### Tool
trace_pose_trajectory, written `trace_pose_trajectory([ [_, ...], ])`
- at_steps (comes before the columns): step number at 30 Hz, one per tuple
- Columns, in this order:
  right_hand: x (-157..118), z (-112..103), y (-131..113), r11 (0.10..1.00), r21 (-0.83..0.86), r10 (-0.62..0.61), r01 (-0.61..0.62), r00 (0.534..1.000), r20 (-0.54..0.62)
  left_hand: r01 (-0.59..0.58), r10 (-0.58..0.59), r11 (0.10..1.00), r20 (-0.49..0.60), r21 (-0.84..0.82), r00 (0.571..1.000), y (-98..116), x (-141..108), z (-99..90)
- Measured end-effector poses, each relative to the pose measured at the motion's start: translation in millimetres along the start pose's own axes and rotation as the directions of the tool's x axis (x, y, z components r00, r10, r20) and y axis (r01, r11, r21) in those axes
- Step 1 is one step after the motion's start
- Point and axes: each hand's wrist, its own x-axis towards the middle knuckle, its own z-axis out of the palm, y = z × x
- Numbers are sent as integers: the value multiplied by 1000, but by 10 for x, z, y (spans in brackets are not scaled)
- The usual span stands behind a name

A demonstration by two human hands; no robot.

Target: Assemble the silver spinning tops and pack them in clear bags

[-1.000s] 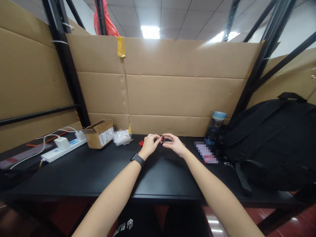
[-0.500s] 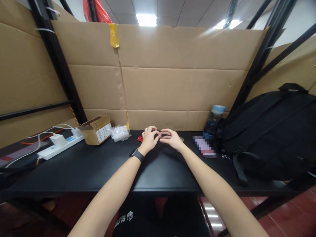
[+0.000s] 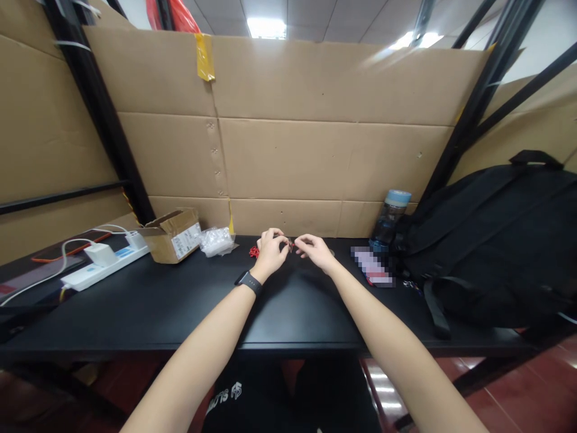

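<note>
Both hands are close together above the far middle of the black table (image 3: 207, 313). My left hand (image 3: 271, 251), with a dark watch (image 3: 248, 282) on its wrist, is closed in a pinch. Between its fingertips and the right ones shows a small reddish-brown piece (image 3: 291, 245), too small to name. My right hand (image 3: 316, 251) has its thumb and fingers drawn together at the other side of that piece. Whether the right fingers touch it, I cannot tell. A bundle of red strands or beads (image 3: 254, 252) lies just left of my left hand. Something round is mostly hidden behind my right hand.
On the left are a small open cardboard box (image 3: 175, 237), clear plastic wrap (image 3: 216, 242) and a white power strip (image 3: 106, 268) with chargers. A blue-lidded bottle (image 3: 390, 219), a blurred-out flat item (image 3: 373, 266) and a black backpack (image 3: 491, 246) stand right. Cardboard panels (image 3: 288, 156) close the back.
My right fingers have moved slightly away from the left ones and curled more. More of the small reddish piece shows between the hands. The camera view has shifted slightly.
</note>
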Motion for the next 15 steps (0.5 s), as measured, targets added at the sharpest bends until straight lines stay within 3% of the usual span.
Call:
trace_pose_trajectory([
  [5,7,-61,26,961,-276,2,31,993,119,-54,54,998,19,9,998,4,-22,24],
  [12,-35,35,-81,938,-343,-17,56,993,116,-117,119,993,56,-34,991,19,4,-76],
  [15,-39,2,-136,873,-473,-58,119,988,141,-106,107,994,41,-34,993,-42,53,-161],
])
